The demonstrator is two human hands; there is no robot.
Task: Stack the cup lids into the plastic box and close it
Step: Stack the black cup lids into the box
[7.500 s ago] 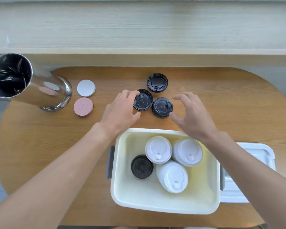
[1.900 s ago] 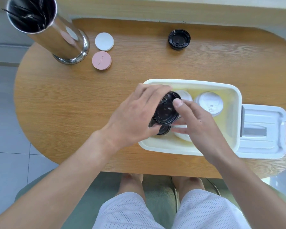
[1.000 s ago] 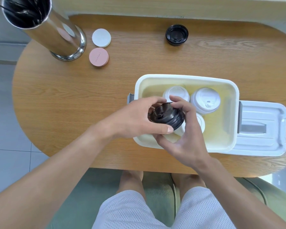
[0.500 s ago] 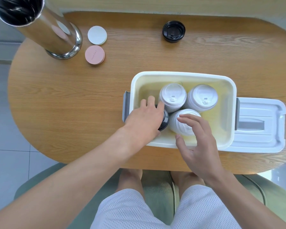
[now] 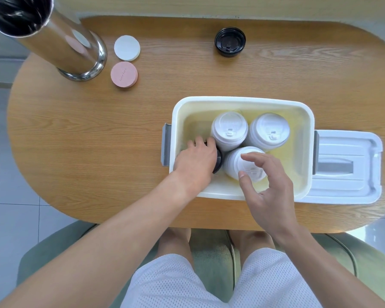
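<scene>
Evidently pressing black lids [image 5: 218,162] down at plastic box [image 5: 242,101] left end, left hand [image 5: 196,162] closed over them, right hand [image 5: 269,185] spread empty above nearest white stack [image 5: 236,161], presumably steadying; one black lid [image 5: 230,41] outstanding beyond box.

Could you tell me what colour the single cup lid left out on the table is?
Black cup lid, clearest in the head view.

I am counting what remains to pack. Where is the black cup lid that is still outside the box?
The black cup lid lies alone at the table's far edge, beyond the plastic box.
</scene>
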